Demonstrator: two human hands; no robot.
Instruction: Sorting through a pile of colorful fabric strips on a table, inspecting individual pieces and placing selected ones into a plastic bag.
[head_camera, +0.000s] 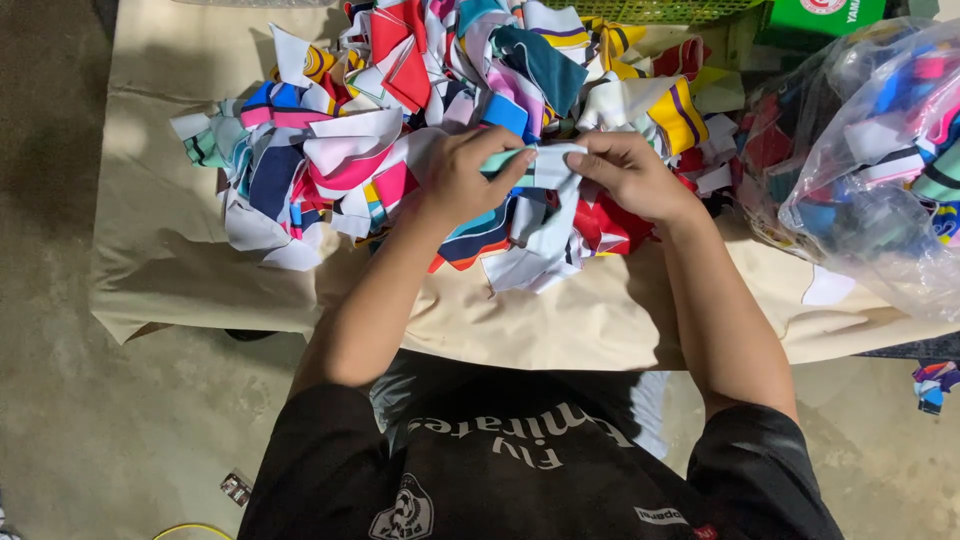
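— Scraps everywhere?
— Yes, a colourful fabric scrap pile (400, 110) crowds the table's (150, 250) far edge; a clear plastic bag (870, 170) bulges right.
— Hands?
— Left hand (462, 175) and right hand (630, 175) both pinch a pale fabric strip (548, 165), stretched left-right, mid-table.

Matt cloth scraps (440, 120), glossy clear plastic bag (870, 190), beige cloth table cover (160, 250)

- The clear plastic bag of coloured fabric scraps (880, 150) runs off the right edge.
- The green cardboard box (820, 20) is cropped at the top.
- The small silvery object on the floor (236, 489) is too small to identify.
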